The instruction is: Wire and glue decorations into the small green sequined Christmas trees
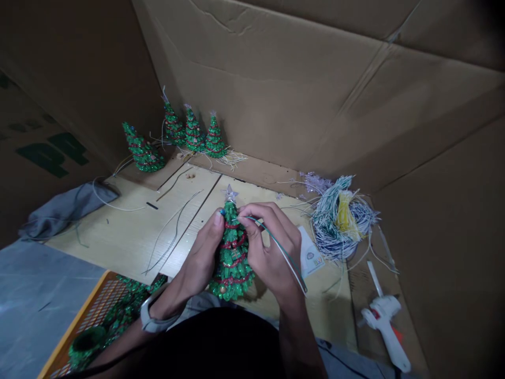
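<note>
A cone-shaped miniature Christmas tree (232, 258) stands upright between both hands, above a pale wooden board (118, 237). Its surface is built from glossy green glitter clusters, wound with a red beaded garland (233, 243) and topped by a pale metallic star (230, 193). The left hand (201, 252) is closed around the tree's upper section, with the thumb pressed against it just below the star; a pale band (155, 317) encircles that wrist. The right hand (272, 247) is curled on the opposite side, its fingers pinching a thin green-and-white insulated wire (284, 251) against the tree. The wire's free end runs down past the right wrist, and its blue tip shows beside the left thumb. Nearby parts are as follows: to the right lies a loose bundle of white, green, blue and yellow wires (339, 221), beside a small printed paper label (311, 258) and a white hot glue gun (384, 329). Four similar glitter trees (193, 130) stand against a creased corrugated cardboard wall (256, 79) — one leaning, all with wire ends splayed at their bases. An orange plastic mesh crate (90, 310) at lower left holds more green glitter pieces.
</note>
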`<action>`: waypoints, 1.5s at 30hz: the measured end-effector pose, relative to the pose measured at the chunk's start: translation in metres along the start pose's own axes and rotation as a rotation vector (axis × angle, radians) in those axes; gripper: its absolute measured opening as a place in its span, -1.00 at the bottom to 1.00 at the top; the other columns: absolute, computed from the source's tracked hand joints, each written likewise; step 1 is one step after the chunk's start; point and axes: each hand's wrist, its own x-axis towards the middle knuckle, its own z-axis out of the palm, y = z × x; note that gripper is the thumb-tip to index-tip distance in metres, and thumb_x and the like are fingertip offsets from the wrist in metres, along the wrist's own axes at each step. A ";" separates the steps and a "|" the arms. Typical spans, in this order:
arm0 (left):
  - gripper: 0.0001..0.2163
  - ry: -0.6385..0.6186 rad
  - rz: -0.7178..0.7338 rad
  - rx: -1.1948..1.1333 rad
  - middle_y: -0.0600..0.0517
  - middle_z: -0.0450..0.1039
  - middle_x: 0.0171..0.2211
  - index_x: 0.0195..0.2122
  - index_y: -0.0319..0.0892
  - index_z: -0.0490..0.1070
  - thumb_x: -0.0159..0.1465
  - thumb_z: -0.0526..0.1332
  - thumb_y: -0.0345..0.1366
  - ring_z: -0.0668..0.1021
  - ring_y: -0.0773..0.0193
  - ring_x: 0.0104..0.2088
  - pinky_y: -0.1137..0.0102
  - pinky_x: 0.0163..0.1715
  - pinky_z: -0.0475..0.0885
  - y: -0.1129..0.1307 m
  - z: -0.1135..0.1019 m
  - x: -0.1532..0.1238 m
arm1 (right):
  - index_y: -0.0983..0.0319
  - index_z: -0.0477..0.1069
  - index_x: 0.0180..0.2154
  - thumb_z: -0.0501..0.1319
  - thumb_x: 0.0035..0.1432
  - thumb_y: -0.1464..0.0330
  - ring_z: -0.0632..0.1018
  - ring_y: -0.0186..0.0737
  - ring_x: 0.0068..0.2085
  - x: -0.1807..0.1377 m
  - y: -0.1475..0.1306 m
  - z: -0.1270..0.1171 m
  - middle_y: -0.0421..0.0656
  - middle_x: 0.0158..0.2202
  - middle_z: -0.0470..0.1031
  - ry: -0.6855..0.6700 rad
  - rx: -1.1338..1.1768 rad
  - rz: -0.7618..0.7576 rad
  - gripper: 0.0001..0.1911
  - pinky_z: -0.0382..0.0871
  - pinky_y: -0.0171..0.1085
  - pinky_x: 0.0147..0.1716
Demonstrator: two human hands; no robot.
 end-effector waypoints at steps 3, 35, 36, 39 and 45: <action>-0.58 0.001 0.040 0.085 -0.03 0.60 -0.01 0.05 -0.10 0.57 0.61 0.08 0.11 0.55 0.13 -0.04 0.22 0.09 0.54 0.004 0.000 0.000 | 0.19 0.52 -0.03 0.23 0.54 0.47 0.64 -0.21 -0.07 -0.002 0.000 0.001 -0.13 -0.10 0.65 0.015 -0.094 -0.036 -0.90 0.54 -0.18 -0.02; -0.53 -0.031 0.143 0.363 -0.14 0.64 -0.01 0.14 -0.16 0.45 0.63 -0.03 0.11 0.63 0.09 -0.11 0.21 -0.09 0.48 -0.071 -0.019 0.013 | 0.12 0.63 -0.12 0.41 0.42 0.30 0.80 -0.19 -0.05 -0.054 0.030 0.047 -0.16 -0.09 0.80 0.139 0.232 0.390 -0.95 0.67 -0.30 -0.13; -0.51 -0.027 0.149 0.372 -0.14 0.64 0.00 0.14 -0.17 0.45 0.62 -0.04 0.12 0.63 0.09 -0.11 0.22 -0.09 0.49 -0.073 -0.020 0.013 | 0.12 0.64 -0.12 0.41 0.42 0.30 0.79 -0.19 -0.05 -0.053 0.030 0.045 -0.17 -0.09 0.80 0.122 0.233 0.392 -0.95 0.67 -0.29 -0.13; -0.50 -0.016 0.162 0.368 -0.13 0.64 0.00 0.15 -0.17 0.44 0.62 -0.06 0.13 0.65 0.08 -0.09 0.22 -0.08 0.49 -0.081 -0.021 0.013 | 0.13 0.65 -0.16 0.42 0.41 0.29 0.79 -0.17 -0.04 -0.051 0.029 0.043 -0.14 -0.09 0.79 0.080 0.250 0.404 -0.93 0.68 -0.27 -0.12; -0.55 -0.030 0.201 0.340 -0.12 0.62 0.01 0.15 -0.16 0.44 0.64 -0.05 0.07 0.65 0.06 -0.02 0.21 -0.02 0.48 -0.091 -0.025 0.013 | 0.15 0.65 -0.20 0.45 0.38 0.31 0.77 -0.17 -0.04 -0.049 0.029 0.043 -0.13 -0.12 0.77 0.074 0.282 0.412 -0.93 0.66 -0.26 -0.11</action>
